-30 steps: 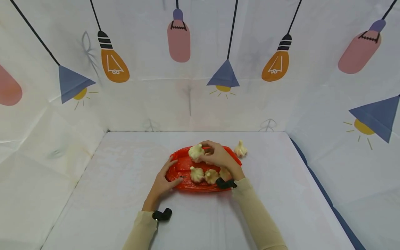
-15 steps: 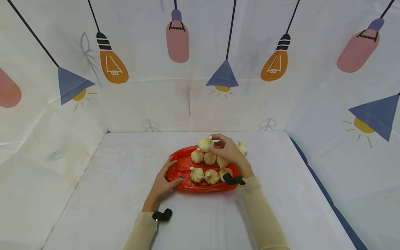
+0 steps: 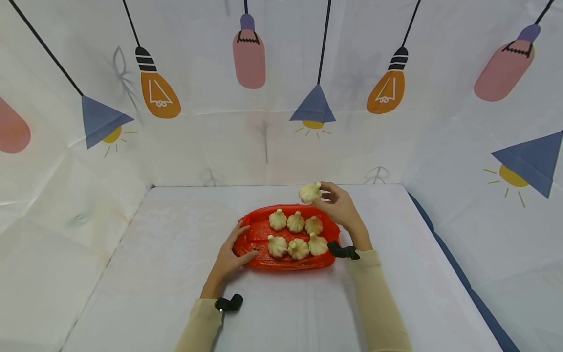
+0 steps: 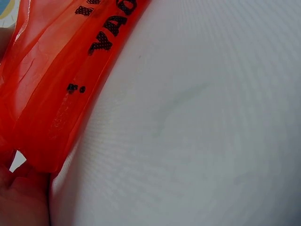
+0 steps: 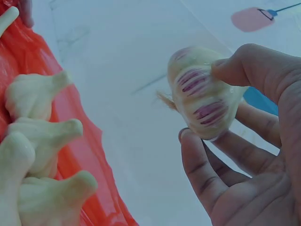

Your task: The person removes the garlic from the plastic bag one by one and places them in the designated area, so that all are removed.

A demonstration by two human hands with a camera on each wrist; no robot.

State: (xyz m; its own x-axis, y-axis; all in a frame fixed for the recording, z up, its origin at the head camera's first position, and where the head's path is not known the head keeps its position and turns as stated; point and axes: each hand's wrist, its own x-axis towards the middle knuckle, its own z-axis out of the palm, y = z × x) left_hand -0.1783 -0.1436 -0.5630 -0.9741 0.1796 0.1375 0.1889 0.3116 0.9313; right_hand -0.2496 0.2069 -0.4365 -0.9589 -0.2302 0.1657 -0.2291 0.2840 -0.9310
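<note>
Since a moment ago, my right hand (image 3: 338, 208) has been lifting the garlic bulb (image 3: 310, 192) up and back, past the far edge of the red bag (image 3: 257, 234). I am pinching it between thumb and fingertips. My left hand (image 3: 228, 256) is resting flat on the bag's left end, fingers relaxed, beside six bulbs (image 3: 295, 233).

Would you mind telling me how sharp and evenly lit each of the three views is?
Head view: soft, even light, crisp, though the backdrop's edges bow. Left wrist view: red plastic bag sharp, white table cover smooth and featureless. Right wrist view: bluish cast, garlic bulb in the right hand sharp, nearer bulbs slightly soft.
</note>
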